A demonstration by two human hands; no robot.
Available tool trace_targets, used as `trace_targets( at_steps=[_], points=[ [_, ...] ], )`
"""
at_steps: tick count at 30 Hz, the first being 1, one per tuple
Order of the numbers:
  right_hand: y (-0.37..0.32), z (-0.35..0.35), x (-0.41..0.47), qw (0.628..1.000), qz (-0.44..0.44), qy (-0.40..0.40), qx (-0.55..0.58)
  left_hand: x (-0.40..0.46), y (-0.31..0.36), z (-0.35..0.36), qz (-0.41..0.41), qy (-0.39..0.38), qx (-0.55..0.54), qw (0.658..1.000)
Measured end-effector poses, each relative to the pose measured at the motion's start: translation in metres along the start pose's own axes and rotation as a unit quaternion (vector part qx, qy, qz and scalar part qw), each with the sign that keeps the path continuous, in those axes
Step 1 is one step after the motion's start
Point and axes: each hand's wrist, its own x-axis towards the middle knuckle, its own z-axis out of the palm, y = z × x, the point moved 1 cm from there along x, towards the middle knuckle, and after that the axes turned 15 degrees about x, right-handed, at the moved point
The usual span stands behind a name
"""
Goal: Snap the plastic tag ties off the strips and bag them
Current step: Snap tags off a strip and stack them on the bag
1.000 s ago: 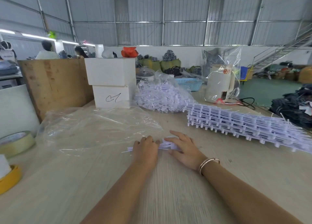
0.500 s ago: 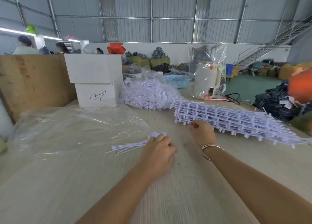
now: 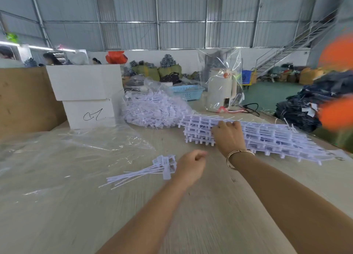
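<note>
Progress: partial. A small bundle of loose ties (image 3: 150,169) lies on the worktop (image 3: 191,215), just left of the left hand (image 3: 191,166) and partly over the edge of a flat clear bag (image 3: 66,154). These ties appear detached but not yet bagged; the flat bag looks empty, though its clear film makes this uncertain.

A second clear bag (image 3: 172,93) farther back holds a large heap of ties (image 3: 152,110), judged to be finished output.

Remaining stock: a stack of strips (image 3: 277,137) lies across the right of the worktop, several layers deep. Most of the work therefore appears to be outstanding.

Hand states:
- The right hand (image 3: 228,137) rests on the near left end of the stack, fingers curled over the top strips. Whether it grips one strip or only presses on them cannot be told.
- The left hand is loosely curled above the worktop, between the bundle and the stack. It holds nothing visible.

Judged current step: taking the next strip from the stack.
</note>
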Motion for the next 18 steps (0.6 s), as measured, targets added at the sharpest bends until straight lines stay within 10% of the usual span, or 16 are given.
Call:
trace_targets(
  at_steps=[9,18],
  points=[
    [0.007,-0.003,-0.018,0.996,-0.072,-0.001,0.058,0.042,0.036,0.014,-0.177,0.025,-0.406,0.896],
    [0.026,-0.012,-0.005,0.953,0.018,-0.118,0.278,0.058,0.046,0.024,-0.211,0.030,-0.305,0.928]
  ],
)
